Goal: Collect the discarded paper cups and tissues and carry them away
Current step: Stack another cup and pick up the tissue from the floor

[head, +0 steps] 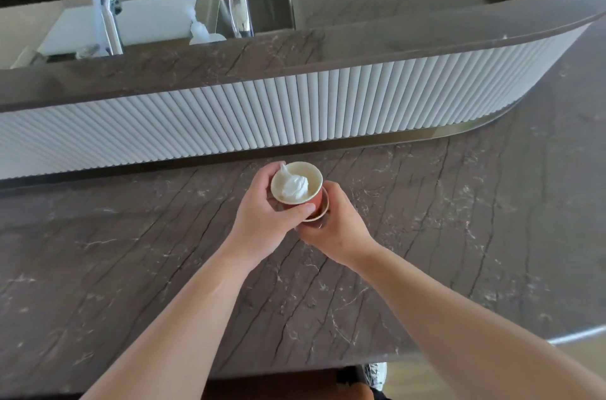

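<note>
At mid-frame, above the counter [131, 268], my left hand [262, 222] grips a red cup [296, 184] with a tissue [294, 186] crumpled inside. My right hand [334, 225] curls round a second cup [319, 212], which the first sits partly inside.

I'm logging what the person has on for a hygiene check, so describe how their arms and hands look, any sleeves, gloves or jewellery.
Both forearms are bare up to the frame edge, with no sleeves in view. The left hand and the right hand wear no gloves. No watch or bracelet shows on either wrist. No ring is visible, though some fingers are hidden, so I cannot rule one out.
</note>
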Action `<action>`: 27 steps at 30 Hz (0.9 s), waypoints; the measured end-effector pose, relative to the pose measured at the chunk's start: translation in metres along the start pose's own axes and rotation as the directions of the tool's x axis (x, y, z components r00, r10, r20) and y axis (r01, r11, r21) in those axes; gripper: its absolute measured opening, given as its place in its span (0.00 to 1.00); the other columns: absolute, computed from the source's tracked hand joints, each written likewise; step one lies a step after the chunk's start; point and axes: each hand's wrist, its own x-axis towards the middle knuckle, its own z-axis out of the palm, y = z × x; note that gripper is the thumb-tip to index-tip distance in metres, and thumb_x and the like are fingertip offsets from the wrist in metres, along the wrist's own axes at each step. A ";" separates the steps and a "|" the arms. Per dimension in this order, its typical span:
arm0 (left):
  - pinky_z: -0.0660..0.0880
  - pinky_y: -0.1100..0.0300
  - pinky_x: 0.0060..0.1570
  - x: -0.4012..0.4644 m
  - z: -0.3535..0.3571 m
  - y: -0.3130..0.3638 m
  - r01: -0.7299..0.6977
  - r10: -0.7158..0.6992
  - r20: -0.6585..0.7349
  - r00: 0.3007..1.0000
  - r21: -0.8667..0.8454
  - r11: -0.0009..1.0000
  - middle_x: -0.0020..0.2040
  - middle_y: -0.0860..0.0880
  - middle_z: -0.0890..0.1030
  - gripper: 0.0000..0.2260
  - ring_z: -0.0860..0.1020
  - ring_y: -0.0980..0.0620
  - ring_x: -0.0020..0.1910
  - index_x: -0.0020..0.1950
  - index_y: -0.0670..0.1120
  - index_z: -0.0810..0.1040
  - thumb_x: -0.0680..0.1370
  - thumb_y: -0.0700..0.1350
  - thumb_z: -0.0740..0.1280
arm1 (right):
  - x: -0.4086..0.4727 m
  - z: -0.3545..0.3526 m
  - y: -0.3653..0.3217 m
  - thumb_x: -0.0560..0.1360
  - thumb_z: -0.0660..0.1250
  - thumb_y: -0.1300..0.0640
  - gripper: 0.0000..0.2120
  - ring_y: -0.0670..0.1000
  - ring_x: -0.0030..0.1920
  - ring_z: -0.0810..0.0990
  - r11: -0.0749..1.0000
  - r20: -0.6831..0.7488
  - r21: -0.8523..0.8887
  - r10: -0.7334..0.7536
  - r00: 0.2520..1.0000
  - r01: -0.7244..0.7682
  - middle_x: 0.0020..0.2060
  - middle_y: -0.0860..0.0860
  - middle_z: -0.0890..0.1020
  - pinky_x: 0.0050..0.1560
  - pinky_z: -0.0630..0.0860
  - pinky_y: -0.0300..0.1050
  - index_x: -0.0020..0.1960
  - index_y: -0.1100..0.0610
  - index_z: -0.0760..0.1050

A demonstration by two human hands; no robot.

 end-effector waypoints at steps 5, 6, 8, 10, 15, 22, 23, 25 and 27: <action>0.80 0.60 0.54 -0.008 -0.004 0.003 0.022 -0.016 0.083 0.996 -0.071 0.997 0.57 0.64 0.81 0.34 0.80 0.60 0.58 0.64 0.65 0.72 0.62 0.53 0.81 | -0.006 -0.006 -0.024 0.62 0.75 0.48 0.29 0.39 0.53 0.78 0.999 -0.002 0.017 -0.031 1.000 0.031 0.55 0.39 0.76 0.45 0.73 0.33 0.59 0.39 0.66; 0.79 0.62 0.53 -0.008 -0.005 0.003 0.029 -0.018 0.106 0.994 -0.103 0.994 0.57 0.63 0.81 0.34 0.81 0.60 0.58 0.64 0.64 0.72 0.61 0.53 0.82 | -0.009 -0.007 -0.027 0.62 0.75 0.48 0.29 0.39 0.54 0.78 0.999 -0.010 0.012 -0.037 0.999 0.037 0.55 0.39 0.76 0.46 0.73 0.34 0.58 0.39 0.65; 0.79 0.65 0.53 -0.011 -0.008 0.005 0.027 -0.008 0.150 0.989 -0.127 0.992 0.56 0.63 0.82 0.36 0.81 0.60 0.57 0.66 0.62 0.72 0.61 0.52 0.82 | -0.015 -0.008 -0.033 0.61 0.75 0.47 0.29 0.39 0.54 0.78 0.999 -0.026 0.003 -0.040 0.999 0.040 0.55 0.39 0.77 0.46 0.74 0.34 0.57 0.37 0.65; 0.79 0.65 0.53 -0.014 -0.012 0.008 0.020 0.004 0.185 0.983 -0.131 0.991 0.57 0.63 0.82 0.37 0.81 0.60 0.58 0.66 0.61 0.71 0.60 0.52 0.82 | -0.022 -0.009 -0.038 0.61 0.75 0.45 0.29 0.37 0.53 0.78 0.999 -0.050 0.003 -0.037 0.998 0.037 0.54 0.38 0.77 0.46 0.75 0.34 0.56 0.36 0.65; 0.78 0.66 0.52 -0.019 -0.023 0.012 -0.013 0.043 0.267 0.963 -0.115 0.993 0.57 0.63 0.82 0.37 0.81 0.61 0.58 0.65 0.60 0.72 0.60 0.53 0.83 | -0.043 -0.007 -0.056 0.61 0.76 0.46 0.28 0.33 0.50 0.78 0.998 -0.127 0.008 -0.061 0.990 0.062 0.52 0.32 0.77 0.40 0.74 0.28 0.50 0.25 0.64; 0.80 0.60 0.52 -0.025 -0.029 0.018 -0.032 0.083 0.316 0.945 -0.163 0.986 0.57 0.57 0.83 0.36 0.82 0.58 0.58 0.64 0.56 0.74 0.59 0.54 0.83 | -0.070 0.000 -0.068 0.62 0.78 0.49 0.29 0.39 0.51 0.81 0.999 -0.241 0.016 -0.045 0.969 0.050 0.53 0.38 0.80 0.49 0.82 0.44 0.58 0.35 0.69; 0.80 0.60 0.51 -0.027 -0.028 0.019 -0.030 0.088 0.315 0.945 -0.187 0.982 0.57 0.56 0.83 0.37 0.82 0.57 0.57 0.65 0.55 0.74 0.59 0.55 0.83 | -0.073 0.001 -0.068 0.62 0.78 0.48 0.30 0.40 0.52 0.81 0.999 -0.261 0.015 -0.023 0.965 0.028 0.54 0.39 0.80 0.51 0.82 0.46 0.60 0.37 0.69; 0.80 0.62 0.49 -0.030 -0.027 0.024 -0.046 0.113 0.326 0.939 -0.208 0.977 0.56 0.58 0.83 0.36 0.82 0.59 0.57 0.66 0.56 0.74 0.60 0.56 0.82 | -0.081 0.000 -0.070 0.63 0.77 0.46 0.30 0.39 0.53 0.80 1.000 -0.295 0.021 -0.003 0.955 0.009 0.55 0.38 0.80 0.52 0.81 0.45 0.61 0.37 0.69; 0.80 0.64 0.49 -0.032 -0.025 0.030 -0.060 0.137 0.348 0.927 -0.224 0.973 0.55 0.61 0.83 0.36 0.82 0.60 0.56 0.66 0.56 0.74 0.61 0.56 0.82 | -0.092 -0.002 -0.074 0.64 0.76 0.42 0.28 0.37 0.52 0.80 1.000 -0.337 0.019 0.002 0.941 0.005 0.54 0.37 0.79 0.50 0.80 0.38 0.59 0.36 0.69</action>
